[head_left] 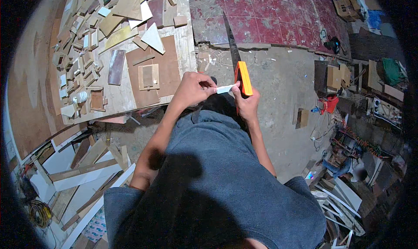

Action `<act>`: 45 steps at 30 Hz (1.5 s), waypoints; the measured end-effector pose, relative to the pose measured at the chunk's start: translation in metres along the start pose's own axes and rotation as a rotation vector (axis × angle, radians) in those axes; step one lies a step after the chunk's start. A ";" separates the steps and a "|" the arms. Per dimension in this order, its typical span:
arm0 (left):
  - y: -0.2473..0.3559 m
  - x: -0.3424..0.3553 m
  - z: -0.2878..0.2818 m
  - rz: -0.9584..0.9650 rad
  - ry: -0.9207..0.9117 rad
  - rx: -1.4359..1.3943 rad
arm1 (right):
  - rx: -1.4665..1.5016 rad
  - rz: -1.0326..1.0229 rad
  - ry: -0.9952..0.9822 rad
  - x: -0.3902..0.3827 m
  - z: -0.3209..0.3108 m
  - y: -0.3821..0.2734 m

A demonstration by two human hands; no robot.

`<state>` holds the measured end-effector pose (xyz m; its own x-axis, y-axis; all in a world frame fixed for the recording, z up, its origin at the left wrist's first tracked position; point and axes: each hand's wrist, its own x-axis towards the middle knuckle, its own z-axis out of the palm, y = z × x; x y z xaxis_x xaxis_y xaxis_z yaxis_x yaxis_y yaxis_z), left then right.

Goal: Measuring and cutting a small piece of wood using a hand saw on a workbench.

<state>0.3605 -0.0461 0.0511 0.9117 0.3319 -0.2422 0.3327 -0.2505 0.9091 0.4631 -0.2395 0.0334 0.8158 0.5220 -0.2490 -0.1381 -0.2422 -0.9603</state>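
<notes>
A hand saw (238,61) with an orange and black handle is in my right hand (247,101), its dark tapering blade pointing up and away from me. Between my hands stretches a small white strip (225,89); its material is too small to make out. My left hand (196,90) pinches the strip's left end with thumb and fingertips. The right thumb touches its other end while the remaining fingers wrap the saw handle. Left of my hands, a small wooden frame (148,77) lies on brown board (167,57) on the worktable (121,88).
Wood offcuts (124,13) and small frames crowd the table, with a roll of white cord (81,96) near its front. Scrap boards (82,175) lean below it at left. Tools, wires and a red object (331,104) litter the concrete floor (283,83) at right.
</notes>
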 end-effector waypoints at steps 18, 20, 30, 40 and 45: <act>-0.010 -0.006 0.025 0.346 0.363 0.159 | -0.168 -0.119 0.080 0.003 0.014 -0.004; -0.011 -0.006 0.023 0.309 0.326 0.144 | -0.190 -0.114 0.090 0.004 0.015 -0.002; -0.061 -0.002 0.009 -0.397 -0.035 -0.496 | -0.210 -0.081 0.072 0.000 0.014 0.000; -0.056 0.005 0.020 -0.402 -0.138 -0.449 | -0.111 -0.030 0.091 0.000 0.015 0.002; -0.044 0.012 0.019 -0.311 -0.059 -0.452 | -0.125 -0.019 0.096 0.002 0.012 0.005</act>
<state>0.3619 -0.0485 0.0016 0.8034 0.2736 -0.5289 0.4632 0.2711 0.8438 0.4569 -0.2300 0.0266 0.8683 0.4486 -0.2119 -0.0561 -0.3357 -0.9403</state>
